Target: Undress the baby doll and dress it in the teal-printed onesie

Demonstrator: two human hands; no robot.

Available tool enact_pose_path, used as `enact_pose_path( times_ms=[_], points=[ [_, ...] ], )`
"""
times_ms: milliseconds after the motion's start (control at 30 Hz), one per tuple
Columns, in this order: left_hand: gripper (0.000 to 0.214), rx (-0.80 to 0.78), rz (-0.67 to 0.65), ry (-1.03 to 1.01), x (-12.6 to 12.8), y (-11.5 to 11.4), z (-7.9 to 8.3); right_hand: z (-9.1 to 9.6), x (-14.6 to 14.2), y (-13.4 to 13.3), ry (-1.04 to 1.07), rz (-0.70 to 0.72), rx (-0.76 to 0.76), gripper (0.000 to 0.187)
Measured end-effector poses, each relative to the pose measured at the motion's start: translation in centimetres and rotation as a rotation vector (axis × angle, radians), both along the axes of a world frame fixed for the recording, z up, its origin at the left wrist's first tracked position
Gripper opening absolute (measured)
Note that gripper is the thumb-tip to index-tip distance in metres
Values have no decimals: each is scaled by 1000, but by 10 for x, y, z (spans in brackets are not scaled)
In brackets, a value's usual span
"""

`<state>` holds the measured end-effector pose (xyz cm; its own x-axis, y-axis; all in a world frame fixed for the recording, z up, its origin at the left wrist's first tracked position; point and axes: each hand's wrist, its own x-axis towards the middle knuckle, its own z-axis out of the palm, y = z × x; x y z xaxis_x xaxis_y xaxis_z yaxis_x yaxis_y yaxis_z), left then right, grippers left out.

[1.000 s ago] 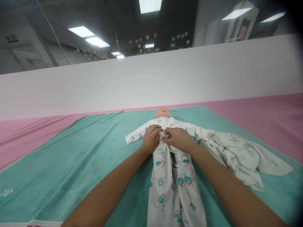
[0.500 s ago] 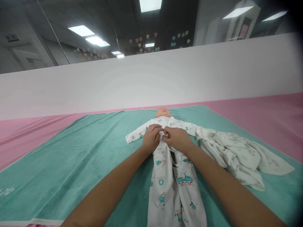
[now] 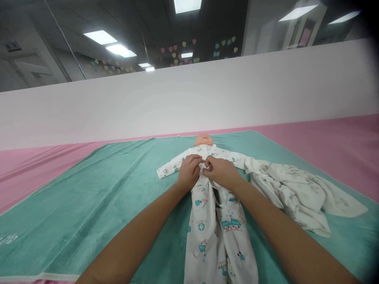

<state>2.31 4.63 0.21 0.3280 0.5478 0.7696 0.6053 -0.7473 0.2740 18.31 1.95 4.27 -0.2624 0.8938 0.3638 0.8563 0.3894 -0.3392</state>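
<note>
- Holding the front of a suit (image 3: pixel 213 236) at the chest: two hands, left hand (image 3: pixel 188 172) and right hand (image 3: pixel 221 172), pinch the cloth, close together and almost touching.
- Counting: one doll (image 3: pixel 203 139), one suit, one white cloth (image 3: pixel 296 193), one green towel (image 3: pixel 89 209), one pink sheet (image 3: pixel 328 150).
- Doll and suit lie on their back in the middle of the towel, with the head just by the far edge.
- Their long side runs from the far edge of the towel to the near edge. The head points far and the suit legs point near.
- Both suit arms stick out flat to the sides.
- Suit is white with little teal and pink pictures. Its front is open a bit below the hands.
- Only the top of the doll's head shows. It is a soft peach color.
- White cloth lies in a crumpled heap near the right edge of the towel, touching the end of the suit's arm.
- Pink sheet shows past the towel's edges.
</note>
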Motion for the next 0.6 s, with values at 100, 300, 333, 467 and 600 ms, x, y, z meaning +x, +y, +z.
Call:
enact_pose_path(
  times_ms=[100,300,333,467,600],
  points=[
    [33,-7,7,2,0,0,0,0,0,0,-4,2,1,12],
    [33,-12,3,-10,0,1,0,1,1,0,-7,15,12,12],
    [33,-10,-2,-14,0,1,-1,0,1,0,-5,19,17,12],
    [34,-8,-13,-27,0,1,-1,0,1,0,3,31,16,11],
    [33,-9,-11,-31,1,1,-1,1,1,0,-2,29,19,11]
  ],
)
